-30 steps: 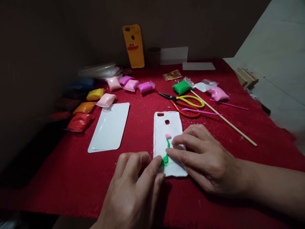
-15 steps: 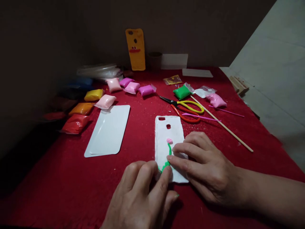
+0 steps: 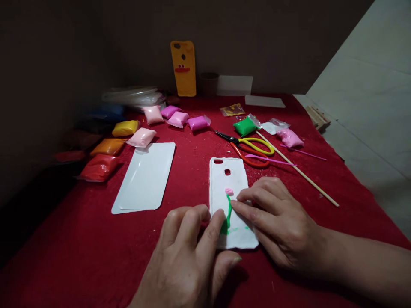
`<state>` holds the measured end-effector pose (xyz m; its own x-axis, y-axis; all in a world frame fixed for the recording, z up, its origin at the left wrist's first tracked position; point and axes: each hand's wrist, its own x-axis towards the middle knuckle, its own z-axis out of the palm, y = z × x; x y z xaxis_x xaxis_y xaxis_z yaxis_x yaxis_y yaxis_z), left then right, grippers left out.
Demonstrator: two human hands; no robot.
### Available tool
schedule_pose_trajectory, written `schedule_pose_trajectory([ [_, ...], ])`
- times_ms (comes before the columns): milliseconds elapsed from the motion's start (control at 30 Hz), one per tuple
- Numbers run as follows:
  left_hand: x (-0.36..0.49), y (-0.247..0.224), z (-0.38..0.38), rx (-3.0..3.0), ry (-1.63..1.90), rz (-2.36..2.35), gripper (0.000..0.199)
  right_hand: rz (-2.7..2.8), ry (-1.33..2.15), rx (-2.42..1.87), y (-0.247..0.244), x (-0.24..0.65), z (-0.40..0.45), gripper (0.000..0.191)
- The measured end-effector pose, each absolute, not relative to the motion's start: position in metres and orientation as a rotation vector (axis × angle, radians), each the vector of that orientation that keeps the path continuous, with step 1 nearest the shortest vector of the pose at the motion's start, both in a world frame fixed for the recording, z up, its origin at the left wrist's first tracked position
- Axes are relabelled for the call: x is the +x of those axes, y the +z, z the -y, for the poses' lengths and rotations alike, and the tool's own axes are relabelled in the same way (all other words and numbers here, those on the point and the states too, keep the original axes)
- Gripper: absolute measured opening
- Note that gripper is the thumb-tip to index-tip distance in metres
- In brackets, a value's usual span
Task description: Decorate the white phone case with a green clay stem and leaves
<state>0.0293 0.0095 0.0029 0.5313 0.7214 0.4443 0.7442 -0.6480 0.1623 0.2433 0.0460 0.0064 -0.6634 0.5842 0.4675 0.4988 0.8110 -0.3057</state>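
A white clay-covered phone case [image 3: 219, 182] lies on the red cloth. On it a pink clay piece [image 3: 229, 191] sits above a thin green clay stem [image 3: 229, 211], with green bits lower down. My left hand [image 3: 189, 244] rests at the lower left of the case, fingers bent and apart, index fingertip beside the stem's lower part. From the right, my right hand [image 3: 282, 218] lies partly over the case's edge, its index fingertip touching the upper stem. Neither hand visibly holds anything.
Scissors [image 3: 257, 152], a wooden stick [image 3: 308, 177] and a green clay packet [image 3: 245, 126] lie behind the case. White boards [image 3: 146, 184] and several coloured clay packets [image 3: 99, 167] are at the left. A yellow case [image 3: 184, 79] stands at the back.
My left index finger has lifted slightly back and left, and my right fingertips have moved up along the stem. More of the stem's lower part and the green bits shows.
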Motion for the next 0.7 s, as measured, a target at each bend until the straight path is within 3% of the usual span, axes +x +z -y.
schedule_pose_trajectory([
  [700,0.026,0.013,-0.012,-2.696,-0.648,1.294,0.038,2.502,0.195,-0.762,0.009,0.243,-0.044,0.032],
])
